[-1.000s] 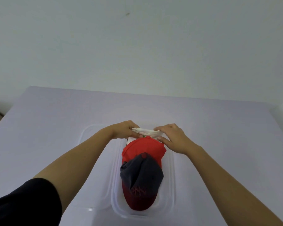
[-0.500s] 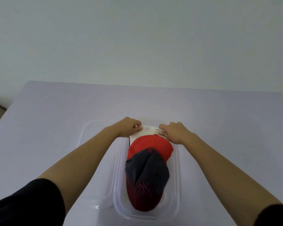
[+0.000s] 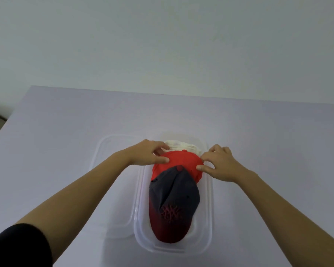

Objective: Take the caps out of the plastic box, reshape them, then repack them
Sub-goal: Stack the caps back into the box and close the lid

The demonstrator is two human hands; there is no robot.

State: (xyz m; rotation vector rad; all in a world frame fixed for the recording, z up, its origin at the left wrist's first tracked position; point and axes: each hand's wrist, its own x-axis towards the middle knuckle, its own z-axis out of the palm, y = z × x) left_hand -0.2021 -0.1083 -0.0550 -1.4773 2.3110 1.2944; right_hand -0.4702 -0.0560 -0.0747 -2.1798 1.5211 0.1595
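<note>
The left hand (image 3: 148,154) has its thumb pressed on the left edge of the red cap (image 3: 178,160), with its fingers curled over the cap's far side, so it pinches the crown. The right hand (image 3: 221,165) does the same on the right edge, thumb on the red cloth and fingers bent at the rim. Both sit just above the middle of the frame. Of the 3 caps in the clear plastic box (image 3: 210,209), the red one lies in the middle. A white cap (image 3: 178,147) touches it at the box's far end, and a dark cap (image 3: 174,199) with a red-tinted brim overlaps it toward the lower edge of the frame. A clear lid (image 3: 104,151) lies to the box's left on the pale table (image 3: 62,128). A black sleeve (image 3: 17,245) fills the lower left corner.
</note>
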